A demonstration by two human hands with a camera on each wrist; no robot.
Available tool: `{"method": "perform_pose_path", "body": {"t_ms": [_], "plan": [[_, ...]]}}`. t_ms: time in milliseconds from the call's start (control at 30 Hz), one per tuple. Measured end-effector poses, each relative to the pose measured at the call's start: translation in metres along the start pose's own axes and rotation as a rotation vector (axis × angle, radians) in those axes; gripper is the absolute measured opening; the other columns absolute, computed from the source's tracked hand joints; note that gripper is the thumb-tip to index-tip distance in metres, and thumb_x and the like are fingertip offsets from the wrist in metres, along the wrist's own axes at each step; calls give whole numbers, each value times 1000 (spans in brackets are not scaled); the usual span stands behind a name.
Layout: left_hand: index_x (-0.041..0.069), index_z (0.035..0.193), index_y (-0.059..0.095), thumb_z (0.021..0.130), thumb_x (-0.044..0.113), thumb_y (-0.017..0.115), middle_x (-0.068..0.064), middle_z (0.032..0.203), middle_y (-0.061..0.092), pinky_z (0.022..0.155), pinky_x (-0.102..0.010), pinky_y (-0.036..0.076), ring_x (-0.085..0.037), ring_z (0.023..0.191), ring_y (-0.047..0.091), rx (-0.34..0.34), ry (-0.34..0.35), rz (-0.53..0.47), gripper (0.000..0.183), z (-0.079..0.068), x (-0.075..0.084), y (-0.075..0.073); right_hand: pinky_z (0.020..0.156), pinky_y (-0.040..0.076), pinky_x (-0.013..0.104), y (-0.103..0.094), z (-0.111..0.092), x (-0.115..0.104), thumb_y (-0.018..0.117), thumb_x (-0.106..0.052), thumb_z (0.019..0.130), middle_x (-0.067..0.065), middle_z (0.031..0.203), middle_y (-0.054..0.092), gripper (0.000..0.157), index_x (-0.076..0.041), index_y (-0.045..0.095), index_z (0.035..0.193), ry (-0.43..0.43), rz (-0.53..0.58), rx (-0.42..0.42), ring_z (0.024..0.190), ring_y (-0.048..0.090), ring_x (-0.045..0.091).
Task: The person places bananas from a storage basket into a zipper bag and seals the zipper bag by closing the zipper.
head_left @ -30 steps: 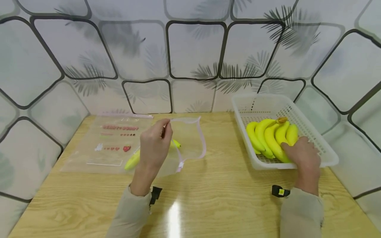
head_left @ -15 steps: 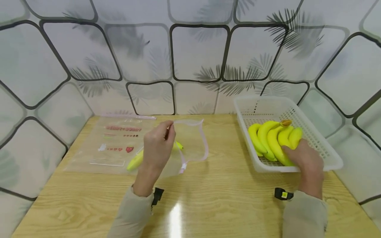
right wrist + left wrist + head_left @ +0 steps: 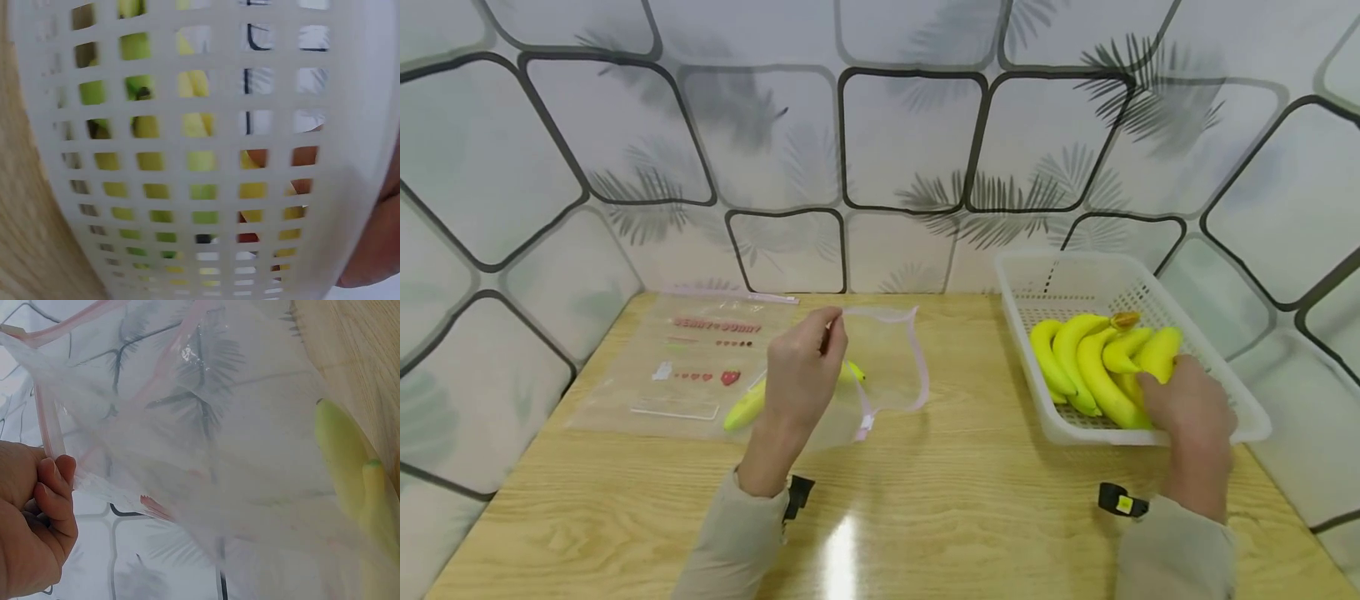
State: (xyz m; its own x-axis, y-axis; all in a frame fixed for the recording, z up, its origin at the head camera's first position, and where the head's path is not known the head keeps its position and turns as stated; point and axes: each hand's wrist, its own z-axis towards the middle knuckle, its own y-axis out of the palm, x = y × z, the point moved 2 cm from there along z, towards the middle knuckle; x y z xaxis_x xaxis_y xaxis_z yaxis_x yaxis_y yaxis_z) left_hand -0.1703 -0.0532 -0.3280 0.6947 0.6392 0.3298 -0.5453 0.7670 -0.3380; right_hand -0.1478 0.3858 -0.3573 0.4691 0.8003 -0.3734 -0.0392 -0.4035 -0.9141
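My left hand pinches the upper edge of a clear zip bag with pink trim, holding its mouth raised. Inside the bag, seen through the film in the left wrist view, lie yellow-green bananas. Over at the right, my right hand reaches over the near rim of a white plastic basket and grips a banana at the right side of a bunch of bananas. In the right wrist view the perforated basket wall hides most of the fingers and the fruit.
The bag's printed left part lies flat on the wooden table. A patterned curtain closes off the back and both sides. The basket stands close to the right side.
My right hand has shifted a little to the right, and the banana it grips has moved and tilted away from its neighbours. My left hand keeps its hold on the bag. The head view has drifted slightly.
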Motion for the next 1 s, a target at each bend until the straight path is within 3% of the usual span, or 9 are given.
{"method": "perform_pose_path", "body": {"t_ms": [200, 333, 467, 567, 667, 733, 867, 1000], "plan": [[-11, 92, 70, 87, -11, 61, -14, 67, 66, 43, -25, 44, -13, 49, 52, 0, -2, 8, 10, 0, 0, 0, 95, 35, 68, -9, -6, -10, 33, -46, 102, 42, 144, 31, 79, 13, 14, 151, -2, 103, 72, 123, 38, 58], [-11, 93, 70, 87, -9, 62, -13, 67, 65, 43, -25, 42, -13, 48, 50, -5, -2, 15, 10, 1, 1, -1, 99, 35, 68, -10, -11, -21, 26, -48, 104, 40, 149, 27, 77, 8, 11, 154, -103, 259, 116, 127, 36, 57], [-11, 93, 70, 88, -9, 62, -13, 66, 65, 44, -25, 42, -13, 49, 50, -7, -4, 14, 10, 2, 1, -2, 86, 52, 40, -6, -21, -38, 26, -46, 106, 28, 135, 46, 69, 3, 22, 155, -275, 476, 152, 106, 53, 35], [-11, 93, 70, 88, -9, 62, -13, 67, 66, 44, -25, 42, -13, 49, 50, -4, -3, 17, 10, 2, 1, -2, 65, 51, 19, -2, -27, -54, 32, -46, 106, 8, 107, 56, 56, -3, 46, 140, -392, 714, 132, 78, 53, 16], [-11, 93, 70, 87, -9, 62, -13, 66, 66, 43, -25, 42, -13, 49, 50, -3, -5, 19, 9, 2, 0, -3, 56, 49, 18, 4, -32, -71, 39, -51, 103, -1, 88, 57, 48, -6, 52, 117, -450, 987, 10, 62, 49, 10], [-11, 93, 70, 87, -9, 62, -13, 66, 65, 43, -24, 41, -13, 49, 50, -3, -6, 18, 9, 2, 0, -3, 53, 46, 19, 8, -36, -83, 42, -54, 101, -1, 84, 56, 48, -8, 50, 114, -456, 1137, -112, 58, 46, 10], [-10, 94, 70, 88, -8, 62, -12, 65, 64, 44, -23, 40, -12, 48, 48, -7, -15, 23, 10, 2, -1, -4, 51, 39, 22, 17, -42, -103, 51, -35, 104, 1, 81, 50, 34, -4, 45, 117, -539, 1205, -280, 58, 40, 11], [-10, 94, 70, 89, -8, 62, -11, 64, 63, 43, -22, 38, -12, 48, 46, -11, -21, 23, 10, 3, -2, -4, 52, 40, 24, 27, -48, -115, 54, -17, 103, 1, 78, 53, 17, -3, 51, 112, -636, 1157, -368, 57, 43, 12]]}}
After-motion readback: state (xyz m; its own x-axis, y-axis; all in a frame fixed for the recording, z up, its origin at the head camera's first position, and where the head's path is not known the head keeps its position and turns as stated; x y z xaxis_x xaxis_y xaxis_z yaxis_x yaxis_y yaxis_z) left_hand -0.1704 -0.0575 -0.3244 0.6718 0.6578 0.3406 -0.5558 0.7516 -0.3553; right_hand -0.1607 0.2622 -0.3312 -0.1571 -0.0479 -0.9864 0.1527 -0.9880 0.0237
